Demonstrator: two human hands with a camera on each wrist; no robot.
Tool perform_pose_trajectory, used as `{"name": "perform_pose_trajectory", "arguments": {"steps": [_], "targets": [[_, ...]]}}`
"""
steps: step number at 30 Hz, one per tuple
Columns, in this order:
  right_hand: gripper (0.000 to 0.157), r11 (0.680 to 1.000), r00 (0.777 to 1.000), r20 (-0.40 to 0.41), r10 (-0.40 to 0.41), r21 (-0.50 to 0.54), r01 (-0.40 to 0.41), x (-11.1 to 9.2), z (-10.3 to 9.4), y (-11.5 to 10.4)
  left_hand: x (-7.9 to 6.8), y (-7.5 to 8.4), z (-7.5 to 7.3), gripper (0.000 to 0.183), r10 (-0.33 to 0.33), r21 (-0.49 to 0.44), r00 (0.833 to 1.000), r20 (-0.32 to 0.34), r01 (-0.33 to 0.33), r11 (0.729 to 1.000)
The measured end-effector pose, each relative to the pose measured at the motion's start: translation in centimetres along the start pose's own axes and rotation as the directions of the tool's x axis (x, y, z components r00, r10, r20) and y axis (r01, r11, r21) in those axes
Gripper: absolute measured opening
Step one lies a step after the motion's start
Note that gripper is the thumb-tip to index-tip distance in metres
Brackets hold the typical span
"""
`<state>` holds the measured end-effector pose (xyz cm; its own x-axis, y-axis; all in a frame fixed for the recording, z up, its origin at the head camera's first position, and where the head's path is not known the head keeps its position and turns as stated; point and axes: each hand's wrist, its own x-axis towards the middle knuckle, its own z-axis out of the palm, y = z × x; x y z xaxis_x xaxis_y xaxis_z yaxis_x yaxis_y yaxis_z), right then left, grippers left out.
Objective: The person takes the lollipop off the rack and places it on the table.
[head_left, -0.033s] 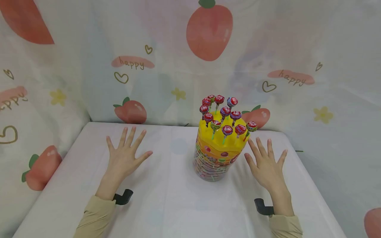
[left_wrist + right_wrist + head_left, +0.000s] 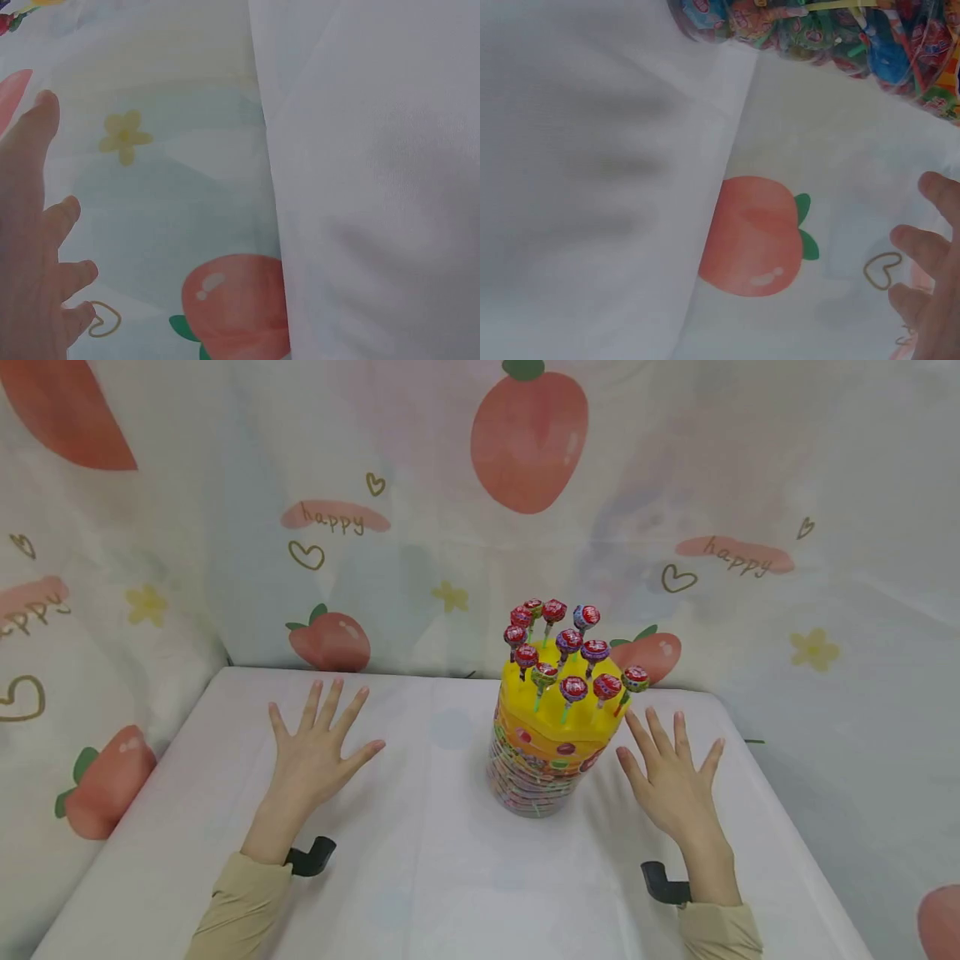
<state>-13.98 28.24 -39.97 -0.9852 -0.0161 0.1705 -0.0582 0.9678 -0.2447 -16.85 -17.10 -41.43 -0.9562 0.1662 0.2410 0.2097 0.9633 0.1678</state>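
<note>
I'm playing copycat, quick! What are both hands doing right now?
Left hand: spread open, holding nothing.
Right hand: also spread open, holding nothing, near the lollipop tub.

Lollipop jar (image 2: 825, 41), cut off by the right wrist view's top and right edges

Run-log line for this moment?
lollipop jar: on white table; lollipops: standing in yellow lid; left hand: spread, empty; right hand: spread, empty, nearer jar
</note>
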Motion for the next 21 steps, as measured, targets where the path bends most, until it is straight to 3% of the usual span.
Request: {"name": "perform_pose_trajectory", "arguments": {"steps": [9,21], "targets": [[0.066,1.0,1.0,-0.008,-0.01,0.024,0.011,0.0,0.5,0.06,0.05,-0.12,0.31,0.076,-0.012,-0.009,1.0,-0.025,0.012,1.0],[0.064,0.991,0.998,-0.063,0.01,0.134,-0.002,0.17,0.93,-0.7,-0.05,0.44,0.01,0.073,-0.02,-0.071,0.996,-0.083,0.014,0.997]]}}
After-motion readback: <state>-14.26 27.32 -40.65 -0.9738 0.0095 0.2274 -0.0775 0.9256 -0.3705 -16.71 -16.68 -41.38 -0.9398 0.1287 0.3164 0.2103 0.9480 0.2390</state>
